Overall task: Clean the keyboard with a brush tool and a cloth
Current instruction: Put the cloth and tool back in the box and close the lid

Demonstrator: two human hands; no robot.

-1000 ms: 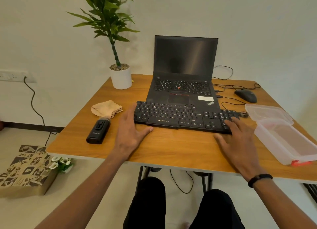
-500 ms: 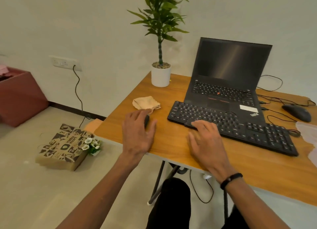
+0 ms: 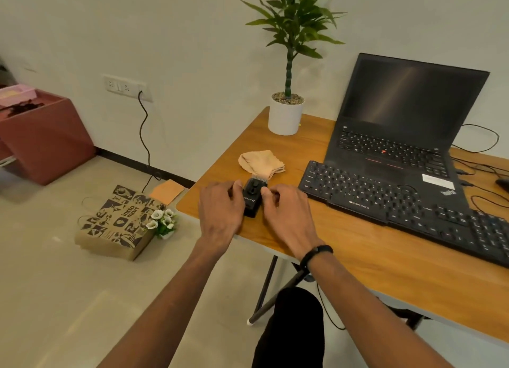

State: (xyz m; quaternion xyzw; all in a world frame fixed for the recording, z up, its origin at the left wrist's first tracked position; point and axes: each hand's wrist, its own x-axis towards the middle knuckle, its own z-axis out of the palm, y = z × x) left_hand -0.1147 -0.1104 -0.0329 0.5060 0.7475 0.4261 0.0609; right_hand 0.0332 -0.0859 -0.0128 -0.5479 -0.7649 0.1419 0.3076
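The brush tool (image 3: pixel 252 198) lies flat on the worktop (image 3: pixel 358 246), close to the edge nearest the person. It is a small black block with a short row of bristles at its far end. The left hand (image 3: pixel 220 213) is on the left side of the brush tool and the right hand (image 3: pixel 289 216) is on its right side. Both hands have curled fingers that press on the sides of the brush tool, so the two hands hold it between them. It does not look lifted yet (its bottom seems to sit on the wood).

The brush tool looks light and hard, like a plastic box. It should not bend or squash. Its sides look smooth, so it might slip if the hold is loose. The best place to hold it is the black body, near the middle or the near end. The bristles look soft and bendy, so fingers should stay off them.

The cloth (image 3: pixel 261 163) sits just behind the brush tool, and the bristles come right up to it. It is soft and floppy and will crumple when picked up, so a pinch anywhere on it will do.

The keyboard (image 3: pixel 399 202) is to the right of the brush tool, a little way off. It is long and stiff, and no hand holds it down.
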